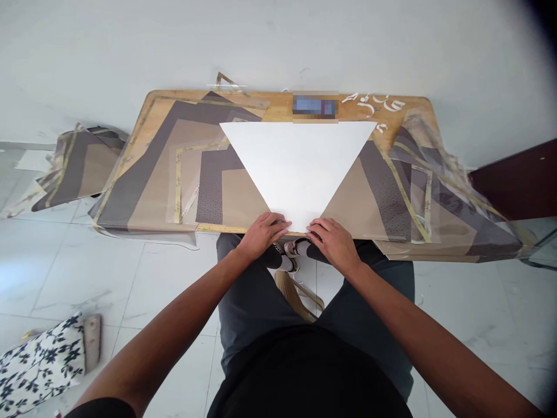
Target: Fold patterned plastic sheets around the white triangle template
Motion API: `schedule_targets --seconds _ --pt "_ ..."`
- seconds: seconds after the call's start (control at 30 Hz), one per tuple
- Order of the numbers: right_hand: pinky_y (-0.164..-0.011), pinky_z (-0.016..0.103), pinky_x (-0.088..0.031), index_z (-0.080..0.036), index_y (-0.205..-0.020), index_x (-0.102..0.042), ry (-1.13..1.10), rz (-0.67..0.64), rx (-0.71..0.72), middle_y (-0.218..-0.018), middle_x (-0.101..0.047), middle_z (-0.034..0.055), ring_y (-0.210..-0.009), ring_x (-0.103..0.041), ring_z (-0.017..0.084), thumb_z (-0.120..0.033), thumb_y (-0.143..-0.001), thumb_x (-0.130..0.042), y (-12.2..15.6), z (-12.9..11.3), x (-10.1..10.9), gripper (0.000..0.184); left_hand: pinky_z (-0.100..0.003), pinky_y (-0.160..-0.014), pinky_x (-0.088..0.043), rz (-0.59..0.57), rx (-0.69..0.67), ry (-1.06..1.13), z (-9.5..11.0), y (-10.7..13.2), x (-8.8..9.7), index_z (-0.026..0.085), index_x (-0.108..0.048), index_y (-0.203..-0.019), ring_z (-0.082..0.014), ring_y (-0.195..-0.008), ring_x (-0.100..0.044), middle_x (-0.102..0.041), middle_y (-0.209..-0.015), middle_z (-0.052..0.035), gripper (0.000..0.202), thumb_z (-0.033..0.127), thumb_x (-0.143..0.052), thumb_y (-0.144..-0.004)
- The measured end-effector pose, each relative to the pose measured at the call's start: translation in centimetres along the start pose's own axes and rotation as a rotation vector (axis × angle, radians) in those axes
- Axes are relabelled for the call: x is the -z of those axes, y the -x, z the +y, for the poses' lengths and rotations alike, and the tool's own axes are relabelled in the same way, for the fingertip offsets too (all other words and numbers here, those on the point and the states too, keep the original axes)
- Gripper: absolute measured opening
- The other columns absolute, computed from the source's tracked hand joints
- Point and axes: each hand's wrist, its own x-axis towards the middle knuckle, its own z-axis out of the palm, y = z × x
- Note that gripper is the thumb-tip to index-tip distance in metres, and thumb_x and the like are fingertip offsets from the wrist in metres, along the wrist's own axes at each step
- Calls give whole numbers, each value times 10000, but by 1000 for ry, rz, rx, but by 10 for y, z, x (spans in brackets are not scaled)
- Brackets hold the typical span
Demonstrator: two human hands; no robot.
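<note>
A white sheet of paper folded into a downward-pointing triangle lies on a small wooden table. Its tip reaches the table's near edge. My left hand presses on the tip from the left, fingers curled and flat on the paper. My right hand presses on the tip from the right, fingers bent down onto the edge. Both hands sit close together at the point of the triangle.
Brown and beige patterned plastic packets cover the tabletop and hang over its right side. More packets lie on the tiled floor at left. A floral cloth lies at lower left. A dark wooden piece stands at right.
</note>
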Motion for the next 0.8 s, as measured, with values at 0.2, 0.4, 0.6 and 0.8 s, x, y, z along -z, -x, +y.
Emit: schedule_targets --seconds 0.2,0.4,0.6,0.8 --pt "-1065 477 -506 -258 -1269 -739 -17 -2 -22 -1300 -709 106 -1206 -617 291 -324 -1114 -449 1 -2 -1 335 -510 -1229 -423 58 55 -25 2 0 -2 278 -731 -1347 -271 -1416 -493 -618 -1405 -106 325 302 -506 -1115" --pt "-1046 454 -524 -267 -1177 -757 -66 11 -68 -1256 -712 93 -1181 -628 277 -349 -1121 -431 -2 -3 0 342 -535 -1278 -370 27 72 -3 5 -5 6 287 -737 -1280 -282 -1541 -384 -514 -1556 -95 279 283 -524 -1100" --pt "-1195 579 -433 -265 -1505 -596 2 -39 -172 -1710 -380 126 -1575 -341 393 -395 -1042 -599 -16 9 -1 481 -542 -1248 -382 -28 107 -40 6 -12 15 301 -703 -1343 -302 -1462 -453 -529 -1530 -107 299 276 -568 -1077" --pt "-1221 642 -393 -325 -1612 -491 -7 -160 -253 -1796 -236 99 -1638 -217 444 -486 -1002 -664 -23 23 -1 655 -654 -1304 -244 -67 153 -85 -3 -15 16 354 -611 -1492 -389 -1631 -211 -308 -1747 -84 456 344 -663 -1039"
